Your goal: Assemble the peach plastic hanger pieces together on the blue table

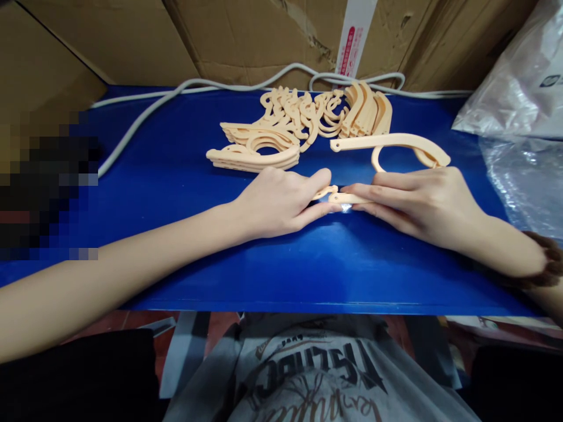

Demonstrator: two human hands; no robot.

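Observation:
My left hand point(281, 202) and my right hand point(417, 202) meet over the middle of the blue table point(176, 176). Both pinch a small peach plastic hanger part point(336, 196) between thumb and fingers, pressed low against the table. The part's far end runs under my right palm and comes out as a curved hook and arm point(391, 143) beyond the hand. Just behind my left hand lies a stack of peach hanger arms point(255, 153).
A pile of peach hooks point(308, 111) and stacked curved pieces point(367, 108) lies at the table's back. A white cable point(145, 114) runs along the far edge. Cardboard boxes point(246, 35) stand behind. Clear plastic bags point(519, 117) fill the right side.

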